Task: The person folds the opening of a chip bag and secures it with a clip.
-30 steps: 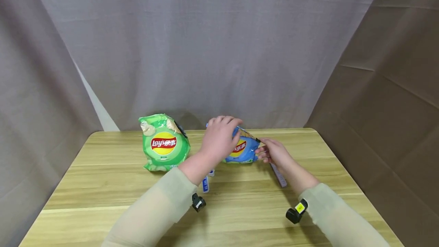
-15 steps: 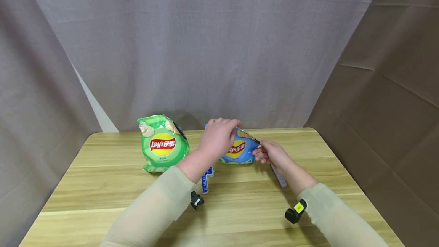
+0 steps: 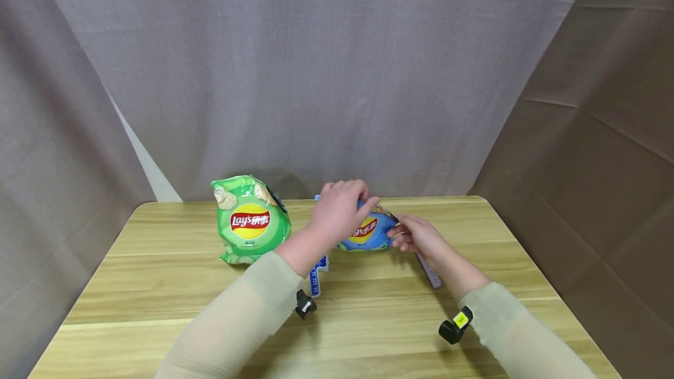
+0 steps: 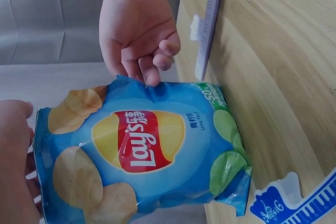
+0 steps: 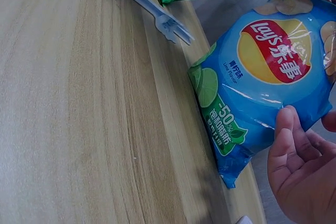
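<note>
A blue Lay's bag (image 3: pixel 376 240) stands near the table's back edge between both hands. The left hand (image 3: pixel 339 210) is bent over its upper left part; in the left wrist view this hand (image 4: pixel 13 163) has its fingers behind the bag's top edge. At the bag's right side, the right hand (image 3: pixel 425 241) holds the edge; in the right wrist view its curled fingers (image 5: pixel 287 129) lie against the blue bag (image 5: pixel 257 98). The left palm is hidden from the head view.
A green Lay's bag (image 3: pixel 251 244) stands at the left. One blue-and-white keyboard-patterned piece (image 3: pixel 315 281) lies below the left wrist, and a pale purple one (image 3: pixel 430 274) beside the right hand. Grey curtains rise behind the wooden table (image 3: pixel 368 320).
The blue bag sits slightly farther left than a second ago, and its upper edge looks more rounded. The left thumb now stands out more over the bag's front. The right hand has barely moved.
</note>
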Demonstrator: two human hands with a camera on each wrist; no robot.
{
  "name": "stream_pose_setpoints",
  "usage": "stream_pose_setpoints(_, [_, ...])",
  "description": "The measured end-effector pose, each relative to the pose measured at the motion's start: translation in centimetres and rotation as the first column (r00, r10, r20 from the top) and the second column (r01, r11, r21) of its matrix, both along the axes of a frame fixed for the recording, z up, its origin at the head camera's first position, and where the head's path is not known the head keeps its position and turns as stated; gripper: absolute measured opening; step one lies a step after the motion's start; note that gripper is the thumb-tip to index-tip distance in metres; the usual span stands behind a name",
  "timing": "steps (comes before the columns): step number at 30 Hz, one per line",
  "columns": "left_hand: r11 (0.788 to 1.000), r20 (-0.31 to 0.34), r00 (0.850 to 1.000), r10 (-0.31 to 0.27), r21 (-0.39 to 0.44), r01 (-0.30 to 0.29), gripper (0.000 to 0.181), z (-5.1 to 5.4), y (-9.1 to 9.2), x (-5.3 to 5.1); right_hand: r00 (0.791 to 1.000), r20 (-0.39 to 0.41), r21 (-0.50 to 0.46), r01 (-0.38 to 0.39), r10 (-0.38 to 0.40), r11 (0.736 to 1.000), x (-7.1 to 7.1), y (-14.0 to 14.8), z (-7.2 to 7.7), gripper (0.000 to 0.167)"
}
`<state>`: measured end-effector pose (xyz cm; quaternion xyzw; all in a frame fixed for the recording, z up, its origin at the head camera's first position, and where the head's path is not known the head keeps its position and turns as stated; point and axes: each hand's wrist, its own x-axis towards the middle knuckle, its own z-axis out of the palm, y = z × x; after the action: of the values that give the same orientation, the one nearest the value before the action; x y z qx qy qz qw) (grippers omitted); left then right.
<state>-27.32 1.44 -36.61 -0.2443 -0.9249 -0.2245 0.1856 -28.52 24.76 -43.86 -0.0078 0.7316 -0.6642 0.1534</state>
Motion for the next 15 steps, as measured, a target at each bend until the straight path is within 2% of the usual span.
stream_pose_setpoints(5, [0.999,0.041,0.999,0.015,0.027,-0.016,0.029,-0.12,0.24,-0.14,1.0,-0.008,-0.009,-0.01,0.01,1.0,-0.01,-0.06,-0.03,0.049])
stream_pose_setpoints(10, [0.998,0.052,0.998,0.042,0.043,-0.045,0.025,-0.15,0.26,-0.34,1.0,-0.017,-0.021,-0.013,0.013,1.0,-0.11,-0.13,-0.18,0.049])
stream_pose_setpoints(15, [0.998,0.068,0.996,0.063,0.007,-0.063,0.029,-0.13,0.2,-0.48,1.0,-0.023,-0.021,-0.017,0.017,1.0,-0.16,-0.19,-0.15,0.049])
